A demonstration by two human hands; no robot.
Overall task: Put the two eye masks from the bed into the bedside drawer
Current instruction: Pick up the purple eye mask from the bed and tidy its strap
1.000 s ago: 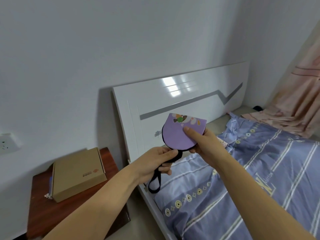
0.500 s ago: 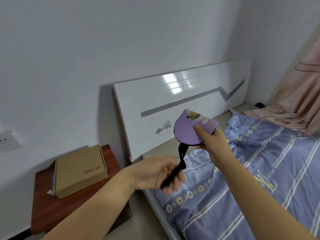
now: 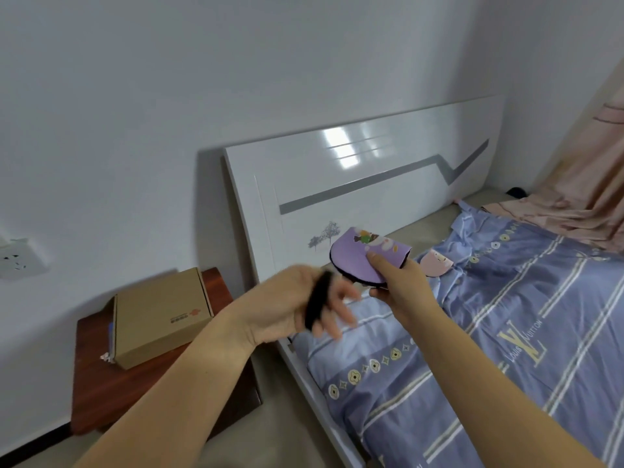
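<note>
Your right hand (image 3: 401, 285) had its thumb pressed on the front of a purple eye mask (image 3: 363, 261) and the other fingers curled behind it, so the folded mask was pinched and held up in the air just in front of the white headboard (image 3: 354, 184). Your left hand (image 3: 293, 304) was blurred; its fingers were spread loosely apart, and the mask's black strap (image 3: 317, 302) lay across them, though you could not tell how firmly it was gripped. The two hands were close together above the near edge of the bed.

Two eye masks were in view. One was the purple one in your hands. The second, a pink eye mask (image 3: 435, 263), lay on the blue striped blanket (image 3: 506, 325) just behind your right hand, near the headboard.

To the left of the bed stood one dark red bedside table (image 3: 101, 390). One brown cardboard box (image 3: 158, 315) sat on its top, well apart from both masks. Its drawer front could not be made out from this angle. One wall socket (image 3: 17, 258) was on the wall above it, and one pink curtain (image 3: 580, 184) hung at the far right, its lower end bunched on the bed.
</note>
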